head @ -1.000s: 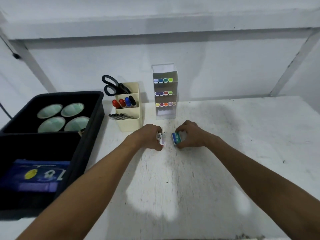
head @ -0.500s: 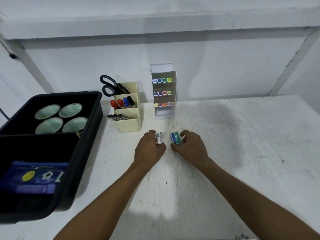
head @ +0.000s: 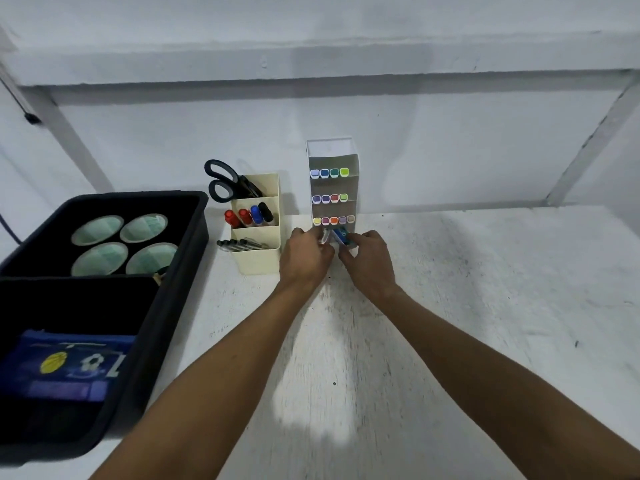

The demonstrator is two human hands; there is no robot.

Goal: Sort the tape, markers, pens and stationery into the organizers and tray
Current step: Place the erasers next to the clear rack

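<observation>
Two small packets sit pinched in my fingers at the foot of the white marker organizer (head: 333, 188) near the bench's back edge: my left hand (head: 306, 256) grips the reddish-white packet (head: 323, 236), my right hand (head: 369, 259) the blue packet (head: 341, 236), beside the cream pen holder (head: 258, 237).

Both bare forearms reach up from the lower frame edge and converge at centre, where the left hand (head: 304, 259) and right hand (head: 369, 259) sit knuckles-up, nearly touching, fingers curled closed around small items.
</observation>
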